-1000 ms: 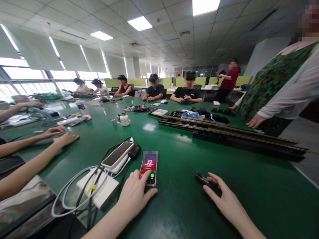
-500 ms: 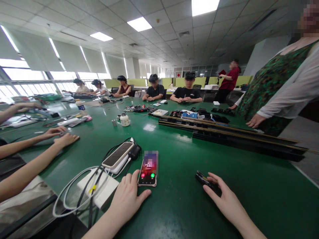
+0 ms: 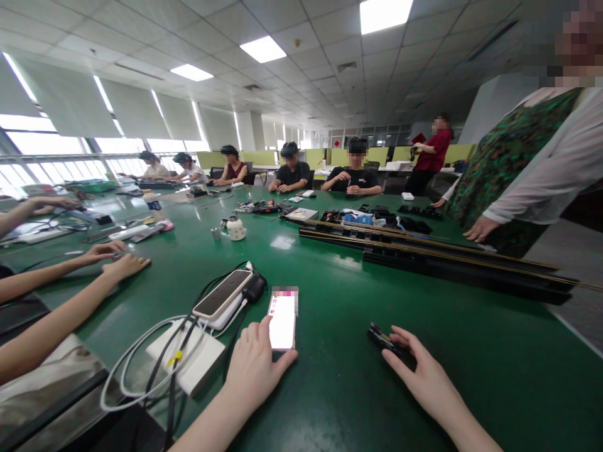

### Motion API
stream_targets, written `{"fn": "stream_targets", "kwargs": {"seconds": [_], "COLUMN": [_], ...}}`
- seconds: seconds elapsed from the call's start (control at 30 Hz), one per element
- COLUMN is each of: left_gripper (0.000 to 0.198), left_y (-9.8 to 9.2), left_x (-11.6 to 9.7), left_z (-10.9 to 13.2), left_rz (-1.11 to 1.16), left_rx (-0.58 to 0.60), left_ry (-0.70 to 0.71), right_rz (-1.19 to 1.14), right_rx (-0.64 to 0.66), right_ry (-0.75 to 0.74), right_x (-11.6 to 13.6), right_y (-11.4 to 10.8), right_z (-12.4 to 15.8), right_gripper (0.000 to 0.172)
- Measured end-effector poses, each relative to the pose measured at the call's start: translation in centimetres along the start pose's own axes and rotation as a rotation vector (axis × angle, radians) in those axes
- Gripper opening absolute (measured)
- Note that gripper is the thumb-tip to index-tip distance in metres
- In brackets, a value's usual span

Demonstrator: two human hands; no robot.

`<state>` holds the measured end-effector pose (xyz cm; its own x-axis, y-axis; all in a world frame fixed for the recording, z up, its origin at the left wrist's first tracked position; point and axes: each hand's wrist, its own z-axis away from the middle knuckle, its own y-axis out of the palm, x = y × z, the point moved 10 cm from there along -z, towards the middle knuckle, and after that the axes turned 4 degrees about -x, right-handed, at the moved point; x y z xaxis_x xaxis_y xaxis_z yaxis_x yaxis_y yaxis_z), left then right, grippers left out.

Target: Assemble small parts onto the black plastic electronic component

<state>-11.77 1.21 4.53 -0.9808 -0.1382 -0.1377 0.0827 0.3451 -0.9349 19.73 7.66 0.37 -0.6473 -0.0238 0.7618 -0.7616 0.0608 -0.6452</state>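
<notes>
On the green table lies a phone (image 3: 282, 323) with a bright, mostly white screen. The index finger of my left hand (image 3: 252, 358) touches its lower left side, and the thumb is stretched out beside its bottom right corner. The fingers are apart and do not lift the phone. Farther right, my right hand (image 3: 421, 370) has its thumb and fingers around a small, long black object (image 3: 380, 337) with shiny parts. Part of that object is hidden by the hand, and its kind cannot be made out.
Left of the phone, another phone (image 3: 223, 294), a white box (image 3: 186, 355) and looped cables (image 3: 115, 383) lie close. A white jar (image 3: 236, 228) stands behind. Long black rails (image 3: 438, 260) lie at right, near a standing person (image 3: 518, 150). A co-worker's hands (image 3: 115, 260) are at left.
The phone's screen has switched from an incoming call display to a mostly white page. My left hand has moved slightly right and up onto the phone's edge. My right hand stays nearly still.
</notes>
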Motion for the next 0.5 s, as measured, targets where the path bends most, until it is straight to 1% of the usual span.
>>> {"fn": "stream_targets", "kwargs": {"seconds": [0.1,0.2,0.37,0.5], "left_gripper": [0.070,0.072,0.070,0.073], "left_y": [0.1,0.4,1.1,1.3], "left_x": [-0.1,-0.3,0.3,2.0], "left_z": [-0.4,-0.5,-0.6,-1.1], "left_rz": [-0.024,-0.033,-0.033,-0.040], "left_rx": [-0.072,-0.107,-0.085,-0.069], "left_ry": [-0.026,-0.045,-0.085,-0.112], "right_rz": [-0.012,-0.014,-0.031,-0.052], "right_rx": [0.002,0.011,0.023,0.026], "right_ry": [-0.017,-0.011,-0.001,0.017], "right_x": [0.1,0.0,0.0,-0.2], "right_y": [0.1,0.2,0.2,0.2], "right_z": [0.0,0.1,0.1,0.1], "right_gripper": [0.054,0.053,0.054,0.055]}}
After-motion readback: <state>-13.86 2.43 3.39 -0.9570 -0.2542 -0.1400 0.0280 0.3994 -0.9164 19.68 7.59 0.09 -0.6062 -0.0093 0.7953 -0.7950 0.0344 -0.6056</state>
